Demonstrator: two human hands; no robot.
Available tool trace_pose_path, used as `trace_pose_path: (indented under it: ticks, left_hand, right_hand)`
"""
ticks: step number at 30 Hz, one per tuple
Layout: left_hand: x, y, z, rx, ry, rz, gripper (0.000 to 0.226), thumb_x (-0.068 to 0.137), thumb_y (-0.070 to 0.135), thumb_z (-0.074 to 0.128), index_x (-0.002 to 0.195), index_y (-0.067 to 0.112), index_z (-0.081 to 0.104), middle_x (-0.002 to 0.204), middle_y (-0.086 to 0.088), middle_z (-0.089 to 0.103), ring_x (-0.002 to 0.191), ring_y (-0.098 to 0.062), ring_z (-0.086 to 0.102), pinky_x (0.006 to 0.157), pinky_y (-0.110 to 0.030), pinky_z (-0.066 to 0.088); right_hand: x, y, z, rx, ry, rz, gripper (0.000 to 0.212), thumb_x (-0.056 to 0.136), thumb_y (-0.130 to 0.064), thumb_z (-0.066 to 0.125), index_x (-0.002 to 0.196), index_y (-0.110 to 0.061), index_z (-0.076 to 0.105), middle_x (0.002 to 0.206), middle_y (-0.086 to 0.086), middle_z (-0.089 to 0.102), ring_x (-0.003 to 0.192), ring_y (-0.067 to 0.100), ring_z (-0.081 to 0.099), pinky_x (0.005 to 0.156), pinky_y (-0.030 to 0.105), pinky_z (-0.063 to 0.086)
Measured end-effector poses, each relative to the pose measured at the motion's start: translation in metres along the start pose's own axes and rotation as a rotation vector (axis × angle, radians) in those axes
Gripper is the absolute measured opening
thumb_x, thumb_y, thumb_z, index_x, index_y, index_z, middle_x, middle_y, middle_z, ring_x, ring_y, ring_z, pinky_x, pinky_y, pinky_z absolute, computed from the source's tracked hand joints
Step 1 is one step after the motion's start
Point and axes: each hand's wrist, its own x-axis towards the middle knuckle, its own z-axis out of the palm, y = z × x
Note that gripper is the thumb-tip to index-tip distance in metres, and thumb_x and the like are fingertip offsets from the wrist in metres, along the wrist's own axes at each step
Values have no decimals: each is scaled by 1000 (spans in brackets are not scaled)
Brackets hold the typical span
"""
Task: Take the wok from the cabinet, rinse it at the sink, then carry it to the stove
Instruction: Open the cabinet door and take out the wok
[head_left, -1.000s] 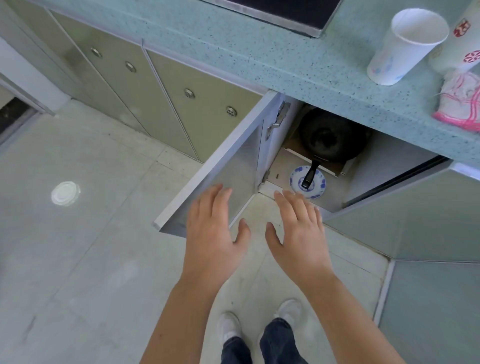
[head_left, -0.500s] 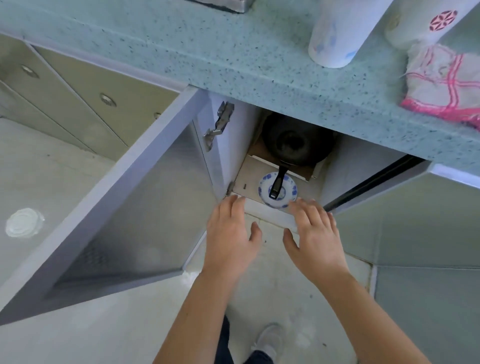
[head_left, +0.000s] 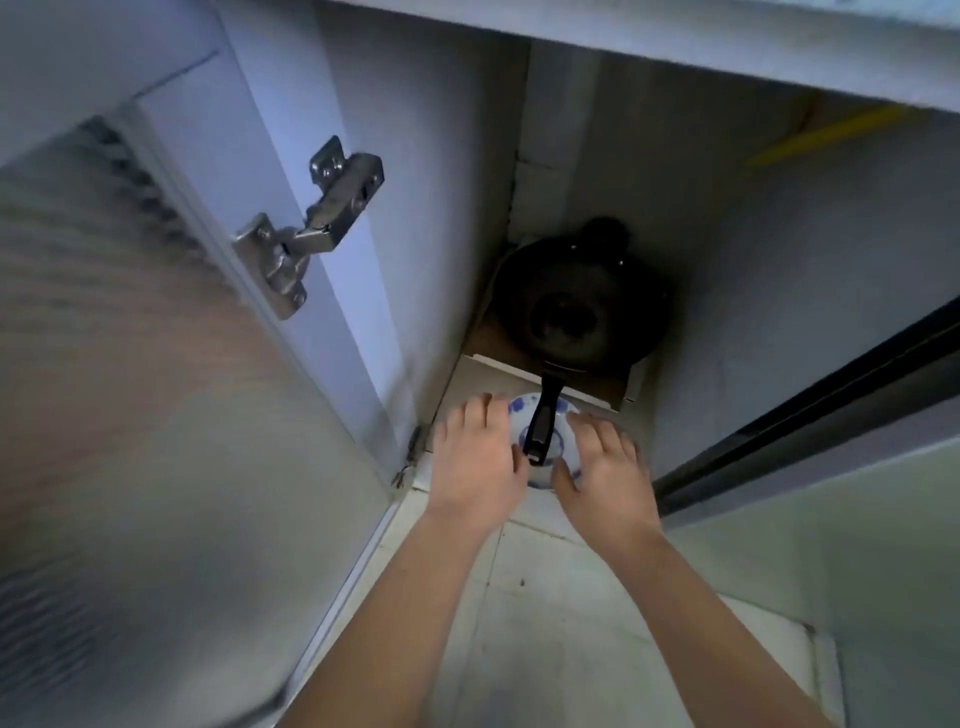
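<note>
Opening: the cabinet (head_left: 441, 156) mouth is narrow. The open door (head_left: 156, 415) stands close on the left of my left hand (head_left: 475, 457), with its hinge (head_left: 311, 223) above. The dark edge of the other door (head_left: 805, 415) runs near the right of my right hand (head_left: 605, 467).
Free room: there is open space above both hands, up to the underside of the tabletop.
Wok: the black wok (head_left: 579, 312) sits deep inside, beyond my fingertips, on a brown board (head_left: 608, 387). Its handle (head_left: 543, 421) points back at me and ends between my hands.
Dish: a blue-and-white dish (head_left: 519, 413) lies under the handle, partly covered by both hands.
Floor: pale tiles (head_left: 545, 623) lie under my forearms.
Left hand: palm down with fingers straight, holding nothing, thumb beside the handle's end.
Right hand: palm down with fingers spread, holding nothing; I cannot tell whether it touches the dish.
</note>
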Motion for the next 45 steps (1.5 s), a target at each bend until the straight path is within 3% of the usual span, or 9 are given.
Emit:
trace_pose_path:
  ticks: [8, 13, 18, 21, 24, 28, 36, 41, 45]
  left_hand:
    - [56, -22, 94, -240, 41, -94, 49, 86, 30, 53, 130, 12, 41, 127, -8, 52, 116, -25, 47, 91, -35, 42]
    - [71, -35, 148, -602, 43, -258, 52, 85, 31, 59, 132, 18, 42, 128, -3, 56, 114, -20, 53, 95, -36, 47]
    - [85, -37, 177, -848, 33, -266, 47, 84, 26, 63, 127, 22, 46, 109, 2, 58, 92, -11, 58, 80, -30, 50]
    - [91, -37, 185, -901, 5, -237, 48, 84, 26, 64, 127, 26, 45, 95, 14, 55, 83, -3, 56, 80, -33, 54]
    - [97, -38, 190, -915, -47, -249, 48, 84, 26, 63, 127, 27, 43, 98, 5, 60, 91, -18, 63, 81, -41, 57]
    - [98, -38, 194, -981, -87, -311, 50, 86, 32, 61, 130, 28, 38, 92, 2, 60, 91, -21, 64, 71, -26, 54]
    - [106, -30, 197, -1013, -124, -338, 29, 85, 23, 63, 105, 31, 44, 103, -9, 67, 91, -27, 67, 83, -42, 56]
    - [108, -27, 197, -976, -145, -391, 39, 79, 25, 67, 108, 19, 42, 97, -15, 69, 87, -29, 69, 82, -46, 57]
    - [109, -28, 198, -987, -169, -443, 38, 75, 26, 70, 100, 16, 43, 92, -18, 69, 84, -32, 69, 80, -48, 57]
  right_hand:
    - [76, 36, 73, 82, 156, -46, 51, 91, -25, 49, 138, -12, 38, 137, 8, 47, 127, 24, 40, 107, 33, 30]
    - [106, 55, 113, 529, 202, 140, 45, 90, -19, 53, 134, -12, 44, 133, 11, 49, 122, 24, 45, 97, 28, 37]
    - [135, 66, 134, 1001, 160, 349, 41, 92, -18, 53, 131, -12, 45, 126, 12, 57, 106, 17, 54, 86, 24, 40]
    - [152, 66, 145, 1222, 138, 450, 45, 90, -18, 57, 132, -8, 43, 122, 17, 58, 105, 25, 58, 92, 35, 48]
    - [161, 65, 151, 1372, 45, 509, 37, 89, -17, 57, 122, -1, 50, 94, 14, 64, 81, 23, 63, 72, 32, 53]
    - [166, 66, 150, 1615, -140, 558, 18, 94, -16, 49, 91, -1, 59, 70, 9, 61, 65, 20, 59, 57, 31, 54]
    - [171, 65, 148, 1667, -291, 692, 27, 93, -27, 51, 72, -11, 60, 65, 0, 57, 65, 15, 53, 91, 36, 39]
    - [171, 67, 146, 1746, -310, 648, 29, 95, -24, 48, 72, -8, 58, 69, 1, 55, 65, 15, 53, 66, 27, 46]
    - [172, 67, 148, 1756, -291, 637, 29, 94, -24, 50, 73, -6, 58, 70, 3, 56, 64, 15, 53, 65, 28, 47]
